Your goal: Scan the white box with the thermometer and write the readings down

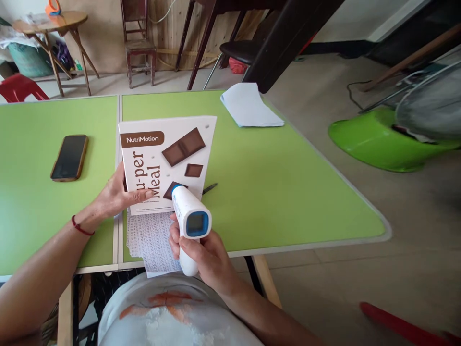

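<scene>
My left hand (120,192) grips the left edge of a white box (187,129) printed with "NutriMotion" and brown chocolate pieces, its thumb across the front. The box stands tilted above the green table. In my right hand (205,257) is a white infrared thermometer (189,206) with a blue-rimmed screen, its nose pointing at the lower part of the box. The screen looks dark, with no reading I can make out. Under the box lie handwritten sheets (153,242), partly covered and reaching over the near table edge. A dark pen (210,188) pokes out beside the box.
On the green table (288,192) a smartphone (69,157) lies at the left and a stack of white paper (250,105) at the far edge. Beyond stand a small wooden table (50,21) and a wooden chair (139,45). A green plastic chair (374,139) is at the right.
</scene>
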The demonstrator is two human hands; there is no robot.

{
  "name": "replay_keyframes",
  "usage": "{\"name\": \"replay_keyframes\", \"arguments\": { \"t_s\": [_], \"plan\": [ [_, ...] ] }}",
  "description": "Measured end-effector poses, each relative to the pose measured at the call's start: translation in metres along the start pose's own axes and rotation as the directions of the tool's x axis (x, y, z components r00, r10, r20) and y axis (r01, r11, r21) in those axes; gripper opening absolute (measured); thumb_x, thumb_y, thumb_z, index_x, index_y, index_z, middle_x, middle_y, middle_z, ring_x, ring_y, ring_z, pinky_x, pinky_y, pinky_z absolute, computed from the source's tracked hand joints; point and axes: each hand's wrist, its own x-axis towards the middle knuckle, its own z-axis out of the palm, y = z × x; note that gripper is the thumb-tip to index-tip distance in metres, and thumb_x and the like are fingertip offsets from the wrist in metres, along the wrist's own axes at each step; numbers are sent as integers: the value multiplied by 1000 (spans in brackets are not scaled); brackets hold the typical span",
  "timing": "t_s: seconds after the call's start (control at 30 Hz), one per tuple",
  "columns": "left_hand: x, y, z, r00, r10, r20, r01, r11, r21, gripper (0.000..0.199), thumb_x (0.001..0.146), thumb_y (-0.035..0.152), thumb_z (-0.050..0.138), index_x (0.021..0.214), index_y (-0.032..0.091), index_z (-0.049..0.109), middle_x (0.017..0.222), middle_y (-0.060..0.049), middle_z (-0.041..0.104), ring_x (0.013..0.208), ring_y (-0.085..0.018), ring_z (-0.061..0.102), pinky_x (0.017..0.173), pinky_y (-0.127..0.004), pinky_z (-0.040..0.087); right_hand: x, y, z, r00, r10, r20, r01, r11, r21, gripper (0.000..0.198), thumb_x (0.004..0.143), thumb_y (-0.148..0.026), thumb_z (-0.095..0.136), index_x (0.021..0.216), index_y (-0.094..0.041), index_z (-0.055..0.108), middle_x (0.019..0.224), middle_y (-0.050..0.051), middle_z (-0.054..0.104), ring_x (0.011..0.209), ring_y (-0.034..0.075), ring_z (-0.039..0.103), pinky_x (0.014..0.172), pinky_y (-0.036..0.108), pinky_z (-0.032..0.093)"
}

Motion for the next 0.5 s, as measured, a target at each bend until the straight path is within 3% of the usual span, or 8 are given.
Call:
{"name": "replay_keyframes", "arguments": {
  "t_s": [0.5],
  "plan": [
    [-2,-3,-3,998,-54,31,55,998,-39,59,77,33,85,122,14,51,117,-12,70,101,-28,70,84,-38,60,0,4,9,999,4,-39,-4,1000,17,23,85,-41,70,78,-22,59,64,-2,58,56,13,50,56,30,41]
  ]
}}
